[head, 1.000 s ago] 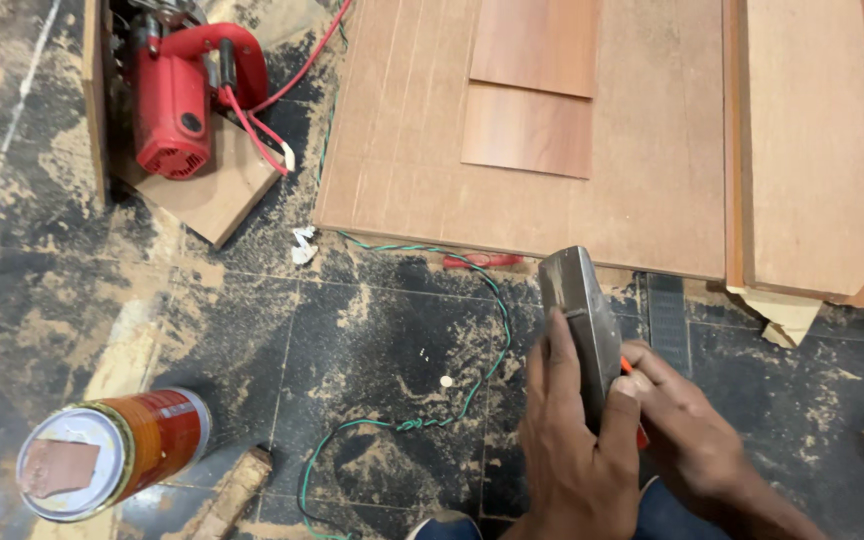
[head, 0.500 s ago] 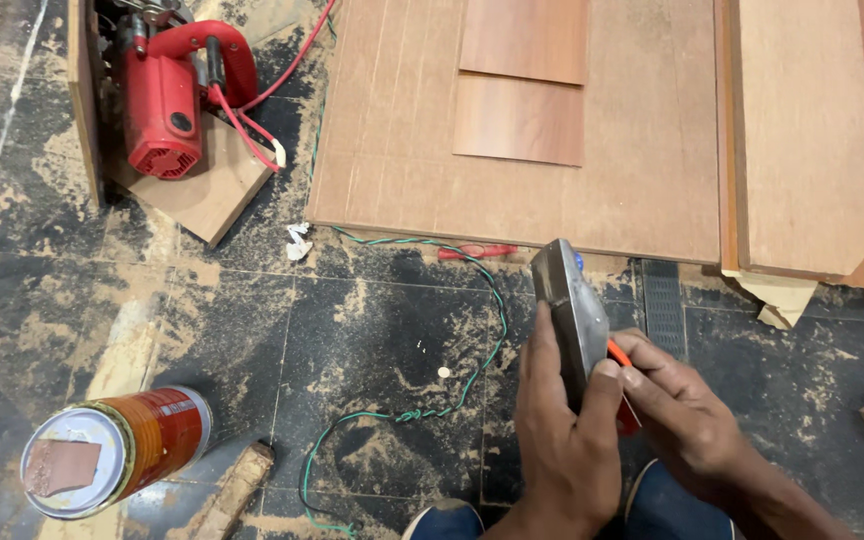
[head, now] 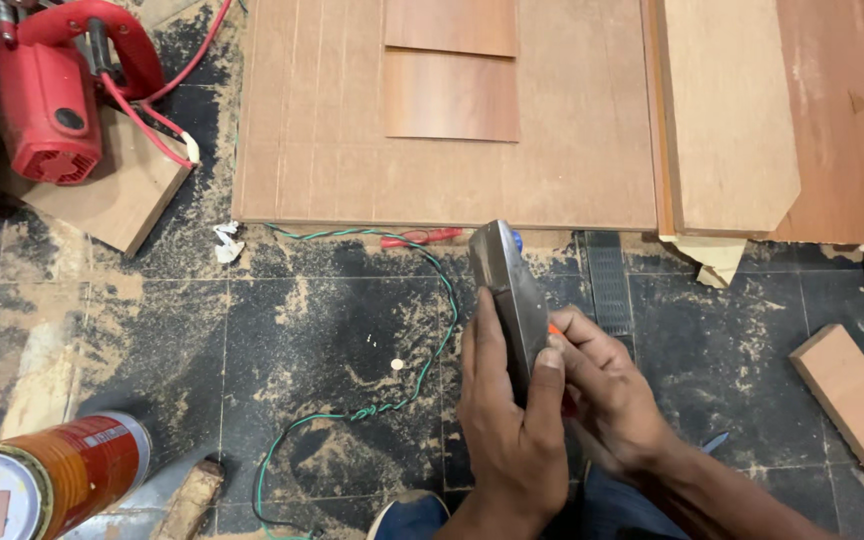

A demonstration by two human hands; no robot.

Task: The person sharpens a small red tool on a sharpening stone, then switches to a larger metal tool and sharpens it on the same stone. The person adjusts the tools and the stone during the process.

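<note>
Head view: looking down at a dusty dark floor (head: 252, 340)
Left hand (head: 512, 440): wrapped around a grey metal block (head: 508, 290), held over the floor, near edge of the plywood sheet (head: 352, 150)
Right hand (head: 607, 395): fingers pinching something orange against the block's right side
Far left: red power saw (head: 47, 90)
Near left: orange tin can (head: 52, 480)

A red power saw (head: 47, 95) sits at the upper left on a small wooden offcut (head: 122, 195), its red cord (head: 187, 60) trailing upward. A large plywood sheet (head: 322, 150) lies across the dusty dark tiled floor (head: 152, 340), with two smaller reddish veneer pieces (head: 450, 95) on top. A twisted green wire (head: 392, 400) snakes over the sawdust. An orange tin can (head: 62, 475) lies at the lower left, and a wooden strip (head: 862, 410) lies at the right.
</note>
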